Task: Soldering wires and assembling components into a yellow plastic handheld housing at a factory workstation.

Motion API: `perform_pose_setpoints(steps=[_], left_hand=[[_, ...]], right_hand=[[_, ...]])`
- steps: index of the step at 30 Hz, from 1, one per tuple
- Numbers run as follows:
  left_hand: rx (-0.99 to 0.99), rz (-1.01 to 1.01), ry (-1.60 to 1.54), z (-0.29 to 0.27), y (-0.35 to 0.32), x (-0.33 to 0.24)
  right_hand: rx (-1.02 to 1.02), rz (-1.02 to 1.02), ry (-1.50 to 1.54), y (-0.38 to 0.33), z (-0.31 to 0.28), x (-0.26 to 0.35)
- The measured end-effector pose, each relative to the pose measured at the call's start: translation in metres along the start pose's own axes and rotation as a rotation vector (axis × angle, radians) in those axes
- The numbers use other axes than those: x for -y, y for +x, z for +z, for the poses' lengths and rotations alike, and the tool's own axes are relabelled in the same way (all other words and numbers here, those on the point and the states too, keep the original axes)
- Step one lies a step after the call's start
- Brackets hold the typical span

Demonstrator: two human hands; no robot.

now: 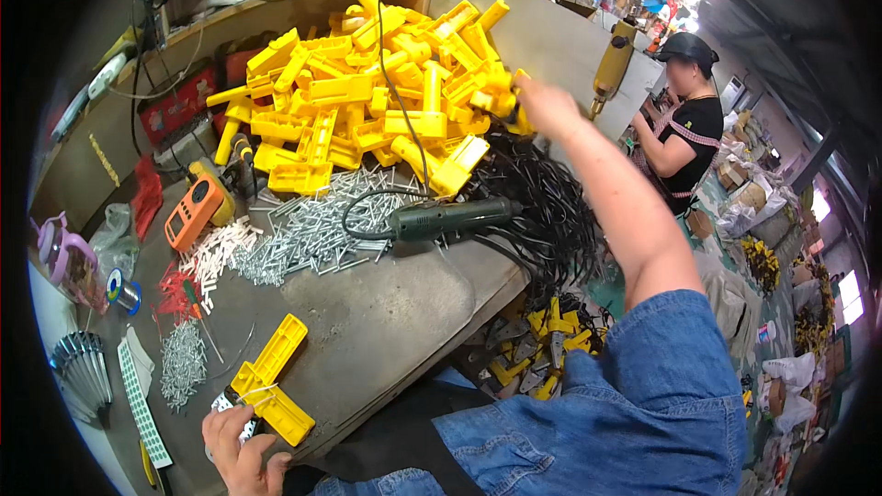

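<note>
My left hand [241,448] is closed at the near edge of the bench. Its fingers grip the lower end of a yellow plastic housing [287,415] with a pale strip across it and a small black-and-silver part beside the fingertips. A second yellow arm of the housing [280,349] points away from me. My right hand [548,108] is stretched far out to the right side of a heap of yellow housings [344,92]. Its fingers bend around a yellow housing [525,121] there; the fingertips are partly hidden.
A green power screwdriver [455,219] lies between silver screws [317,220] and black cables [537,197]. An orange meter [191,211], white pieces [216,253], small screws [184,363] and a solder spool [122,291] sit left. A yellow tool [612,64] hangs right, near a person [684,124].
</note>
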State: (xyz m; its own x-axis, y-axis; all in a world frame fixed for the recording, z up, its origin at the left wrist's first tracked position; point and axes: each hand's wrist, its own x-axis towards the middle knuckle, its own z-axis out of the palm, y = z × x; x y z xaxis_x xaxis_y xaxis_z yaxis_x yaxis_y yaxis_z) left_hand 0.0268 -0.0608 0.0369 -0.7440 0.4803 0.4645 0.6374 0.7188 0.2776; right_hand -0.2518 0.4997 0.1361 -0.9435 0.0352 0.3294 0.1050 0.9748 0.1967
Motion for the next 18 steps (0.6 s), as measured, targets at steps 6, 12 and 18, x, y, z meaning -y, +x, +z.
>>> perform_pose_setpoints(steps=[6, 12, 18], left_hand=[[-0.082, -0.108, -0.126, -0.022, 0.003, -0.013], [0.075, -0.038, -0.602, -0.001, 0.094, -0.037], [0.617, -0.539, -1.449, 0.017, 0.109, -0.050]], right_hand=[[0.583, -0.160, 0.256, 0.001, -0.125, 0.055], [0.769, -0.545, 1.787, -0.103, -0.178, 0.227], [-0.007, -0.315, 1.920, -0.073, -0.115, 0.232]])
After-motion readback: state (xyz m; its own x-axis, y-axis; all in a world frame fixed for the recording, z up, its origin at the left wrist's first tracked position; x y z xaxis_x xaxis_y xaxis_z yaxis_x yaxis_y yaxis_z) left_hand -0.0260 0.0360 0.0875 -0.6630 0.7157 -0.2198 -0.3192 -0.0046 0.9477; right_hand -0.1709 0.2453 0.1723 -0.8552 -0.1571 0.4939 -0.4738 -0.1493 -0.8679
